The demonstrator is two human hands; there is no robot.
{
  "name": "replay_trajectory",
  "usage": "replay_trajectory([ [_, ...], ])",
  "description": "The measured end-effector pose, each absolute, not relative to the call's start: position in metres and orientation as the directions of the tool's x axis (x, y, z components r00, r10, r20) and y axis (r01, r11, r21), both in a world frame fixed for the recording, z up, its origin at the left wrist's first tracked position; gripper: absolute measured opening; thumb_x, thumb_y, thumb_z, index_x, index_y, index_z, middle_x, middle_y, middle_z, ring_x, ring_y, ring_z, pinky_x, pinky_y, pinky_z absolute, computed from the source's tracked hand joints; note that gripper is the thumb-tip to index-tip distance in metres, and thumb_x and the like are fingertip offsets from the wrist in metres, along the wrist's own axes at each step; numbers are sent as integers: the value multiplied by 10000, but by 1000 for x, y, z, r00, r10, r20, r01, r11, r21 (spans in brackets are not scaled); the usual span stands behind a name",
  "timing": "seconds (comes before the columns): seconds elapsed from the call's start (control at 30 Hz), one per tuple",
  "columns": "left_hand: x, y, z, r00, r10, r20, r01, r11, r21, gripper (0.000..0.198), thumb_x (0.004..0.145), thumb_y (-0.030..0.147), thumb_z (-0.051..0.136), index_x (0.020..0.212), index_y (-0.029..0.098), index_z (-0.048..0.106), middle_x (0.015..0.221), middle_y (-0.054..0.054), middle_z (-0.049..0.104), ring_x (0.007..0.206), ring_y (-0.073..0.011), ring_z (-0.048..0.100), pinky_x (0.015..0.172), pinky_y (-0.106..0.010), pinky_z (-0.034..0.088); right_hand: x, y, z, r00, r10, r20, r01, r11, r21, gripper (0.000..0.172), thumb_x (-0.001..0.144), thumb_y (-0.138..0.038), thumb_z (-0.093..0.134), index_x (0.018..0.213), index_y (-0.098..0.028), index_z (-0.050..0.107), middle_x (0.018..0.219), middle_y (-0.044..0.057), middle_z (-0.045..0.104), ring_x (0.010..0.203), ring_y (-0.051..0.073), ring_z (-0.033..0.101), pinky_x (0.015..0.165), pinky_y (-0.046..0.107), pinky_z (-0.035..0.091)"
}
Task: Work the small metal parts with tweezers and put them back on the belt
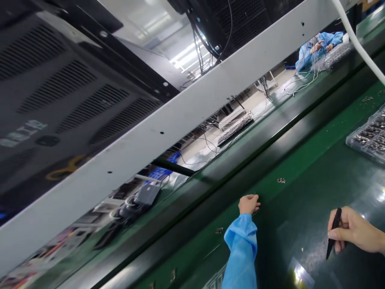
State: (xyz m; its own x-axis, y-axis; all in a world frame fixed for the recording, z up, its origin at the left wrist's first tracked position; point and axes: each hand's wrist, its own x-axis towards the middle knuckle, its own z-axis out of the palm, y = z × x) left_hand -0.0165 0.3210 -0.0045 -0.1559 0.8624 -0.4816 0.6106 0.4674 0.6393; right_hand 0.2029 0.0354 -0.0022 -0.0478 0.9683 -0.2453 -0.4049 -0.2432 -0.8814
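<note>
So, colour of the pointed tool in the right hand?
The pointed tool is black, best seen in the head view.

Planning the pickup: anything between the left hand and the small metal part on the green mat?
Nothing visible. The left hand is short of the small metal part, and only green mat shows between them.

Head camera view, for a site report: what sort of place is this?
Most likely an electronics assembly workshop in a factory. A long green-topped workbench runs through the view, a clear plastic tray of small dark parts sits on it, and a co-worker in a blue gown works further along beside thin wires.
</note>
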Motion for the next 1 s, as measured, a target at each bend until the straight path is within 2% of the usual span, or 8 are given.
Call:
replay_trajectory([
  [0.13, -23, 298, 8, -91, 866, -492, 409, 483, 774, 184, 859, 264, 531, 966, 119, 565, 851, -27, 603, 672, -111, 585, 585, -264, 507, 204, 36, -3, -10, 972, -235, -410, -218, -886, 261, 724, -364, 685, 721, -156, 528, 521, -3, 639, 496, 140, 631, 483, 233, 468],
  [0.23, -22, 265, 24, 25, 876, -481, 202, 467, 861, 69, 809, 155, 578, 869, 121, 574, 714, 1, 602, 607, -84, 591, 563, -203, 501, 208, 37, -2, 41, 976, -214, -399, -180, -899, 272, 730, -386, 682, 719, -153, 543, 534, 1, 642, 500, 142, 632, 491, 243, 485],
  [0.3, -19, 235, 35, 99, 872, -479, 77, 474, 877, 85, 750, 109, 618, 823, 133, 580, 693, 5, 611, 602, -74, 604, 559, -168, 500, 211, 37, 1, 64, 978, -200, -390, -160, -907, 268, 744, -388, 673, 729, -147, 559, 549, 14, 655, 499, 135, 626, 495, 240, 485],
  [0.43, -8, 171, 45, 200, 824, -530, -82, 554, 829, 131, 679, 150, 681, 776, 143, 593, 741, -3, 640, 613, -90, 624, 528, -173, 513, 213, 34, 7, 116, 977, -178, -370, -124, -921, 252, 766, -371, 662, 741, -132, 589, 569, 35, 673, 510, 130, 622, 513, 236, 489],
  [0.67, 24, 99, 27, 392, 709, -586, -146, 677, 721, 201, 621, 193, 745, 730, 126, 590, 657, 2, 629, 622, -125, 639, 565, -218, 534, 195, 32, 8, 306, 930, -204, -453, -47, -890, 251, 721, -361, 709, 755, -141, 594, 611, 27, 686, 545, 160, 668, 523, 255, 540],
  [0.83, 33, 83, 15, 401, 718, -569, -139, 662, 737, 273, 628, 235, 756, 812, 121, 589, 698, -18, 653, 653, -137, 652, 600, -224, 529, 178, 36, 8, 388, 883, -265, -508, -35, -860, 287, 688, -390, 727, 752, -145, 592, 667, 33, 700, 600, 185, 691, 584, 299, 584],
  [1.0, 33, 78, 7, 418, 722, -551, -134, 648, 749, 348, 632, 253, 758, 904, 130, 580, 731, -29, 671, 684, -152, 660, 636, -243, 529, 170, 38, 4, 422, 865, -272, -460, -54, -886, 307, 684, -411, 727, 757, -143, 597, 672, 34, 690, 639, 190, 694, 594, 303, 597],
])
